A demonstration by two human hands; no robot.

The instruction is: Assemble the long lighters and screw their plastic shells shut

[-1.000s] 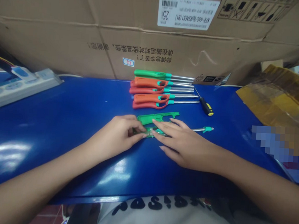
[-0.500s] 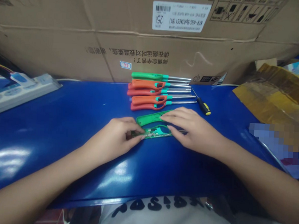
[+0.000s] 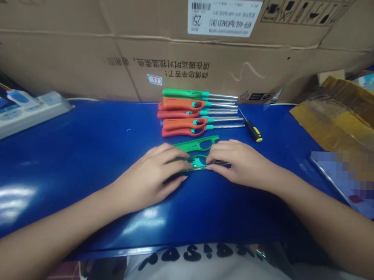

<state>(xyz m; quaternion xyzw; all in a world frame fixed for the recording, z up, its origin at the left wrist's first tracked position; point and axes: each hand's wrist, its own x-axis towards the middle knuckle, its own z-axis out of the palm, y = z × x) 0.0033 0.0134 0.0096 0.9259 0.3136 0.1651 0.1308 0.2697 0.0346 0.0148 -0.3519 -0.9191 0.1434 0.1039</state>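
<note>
An opened green gas lighter lies on the blue table, with its teal trigger and thin inner parts exposed. My left hand curls over its handle end, fingers on top and thumb at the near side, and hides that part. At the front end, my right hand pinches the lighter between thumb and fingers, the metal rod partly covered by the hand. The loose green cover half rests just behind, close to the fingers of both hands.
Behind the cover lie several red, orange and green gas lighters and a black-and-yellow screwdriver. A large cardboard box stands along the back. A white power strip is at left; taped brown packaging is at right.
My left hand has shifted right and spread over the lighter's handle. My right hand has come off the cover half and pinches the lighter's front end; the cover's trigger loop now shows.
</note>
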